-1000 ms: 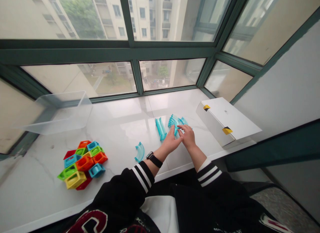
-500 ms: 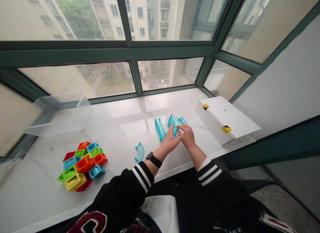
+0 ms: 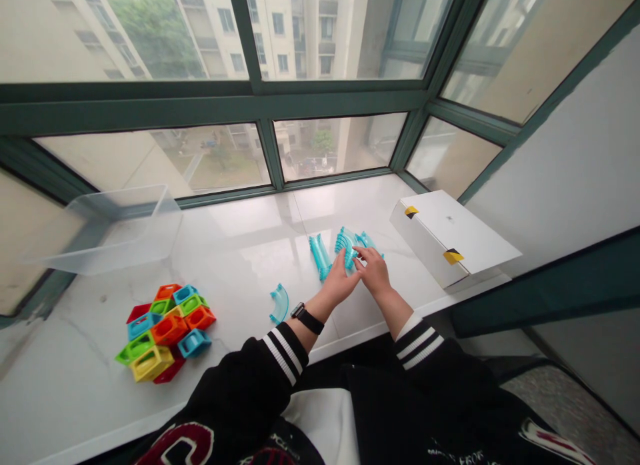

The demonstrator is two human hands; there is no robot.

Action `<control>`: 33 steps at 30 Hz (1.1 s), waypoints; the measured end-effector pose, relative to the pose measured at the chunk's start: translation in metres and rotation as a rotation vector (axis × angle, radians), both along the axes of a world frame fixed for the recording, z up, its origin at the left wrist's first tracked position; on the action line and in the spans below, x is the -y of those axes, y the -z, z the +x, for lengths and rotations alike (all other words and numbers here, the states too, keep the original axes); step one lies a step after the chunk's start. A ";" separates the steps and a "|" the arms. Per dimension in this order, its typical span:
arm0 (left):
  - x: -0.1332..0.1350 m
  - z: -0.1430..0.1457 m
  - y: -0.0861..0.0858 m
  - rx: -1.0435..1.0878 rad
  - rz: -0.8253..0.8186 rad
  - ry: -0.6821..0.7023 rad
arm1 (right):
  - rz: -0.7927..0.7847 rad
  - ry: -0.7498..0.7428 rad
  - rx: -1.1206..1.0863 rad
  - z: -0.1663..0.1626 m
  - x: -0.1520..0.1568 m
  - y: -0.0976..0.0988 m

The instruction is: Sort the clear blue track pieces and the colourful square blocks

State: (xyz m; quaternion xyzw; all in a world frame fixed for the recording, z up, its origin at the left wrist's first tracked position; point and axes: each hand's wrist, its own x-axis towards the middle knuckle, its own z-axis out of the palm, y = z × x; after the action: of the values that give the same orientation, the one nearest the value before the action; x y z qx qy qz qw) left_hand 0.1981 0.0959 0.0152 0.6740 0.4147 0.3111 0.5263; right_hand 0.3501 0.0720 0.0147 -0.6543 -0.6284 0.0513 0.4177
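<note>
A stack of translucent teal curved track pieces (image 3: 345, 240) lies on the white ledge, nested into one another. My left hand (image 3: 341, 280) holds the near end of the stack from the left, its fingers together and pointing away from me. From the right, my right hand (image 3: 373, 268) has its bent fingers on the same stack. Both hands partly cover the near end. Just left of them lie straight teal track pieces (image 3: 320, 257). More teal pieces (image 3: 367, 240) show behind my right hand. A single curved track piece (image 3: 283, 302) rests apart, left of my watch.
Colourful hollow blocks (image 3: 170, 330) sit in a pile on the left of the ledge (image 3: 240, 252). Behind them, a clear plastic bin (image 3: 125, 242) stands near the window. A white box (image 3: 455, 235) with yellow-black tabs is at the right, by the wall.
Almost nothing differs. My hands stay at the stack of curved pieces, with only a slight shift of the right fingers and of the camera view.
</note>
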 end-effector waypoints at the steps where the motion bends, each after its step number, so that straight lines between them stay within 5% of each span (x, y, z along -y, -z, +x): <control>1: 0.001 -0.001 -0.001 0.011 -0.012 0.006 | 0.000 0.002 0.001 0.000 0.000 0.000; 6: 0.012 -0.033 -0.024 0.151 0.029 0.054 | 0.005 0.023 -0.017 0.002 0.009 -0.001; 12: 0.020 -0.147 -0.057 0.067 0.223 -0.123 | 0.036 0.080 -0.166 0.002 0.043 0.010; 15: 0.032 -0.214 -0.046 -0.137 0.231 -0.286 | -0.002 0.024 -0.199 -0.001 0.063 0.016; 20: 0.071 -0.291 0.004 -0.274 0.124 -0.460 | -0.106 -0.191 -0.163 -0.015 0.082 0.016; 26: 0.096 -0.297 0.037 -0.242 0.023 -0.481 | -0.326 -0.490 -0.133 -0.064 0.074 0.022; 33: 0.096 -0.261 0.047 -0.426 0.212 -0.364 | -0.455 -0.708 0.042 -0.138 0.067 0.022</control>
State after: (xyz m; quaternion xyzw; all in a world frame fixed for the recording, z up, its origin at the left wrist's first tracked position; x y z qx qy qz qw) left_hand -0.0631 0.0001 -0.0314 0.6898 0.5950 0.2936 0.2897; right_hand 0.2117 0.0050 -0.0072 -0.4743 -0.7955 0.3158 0.2062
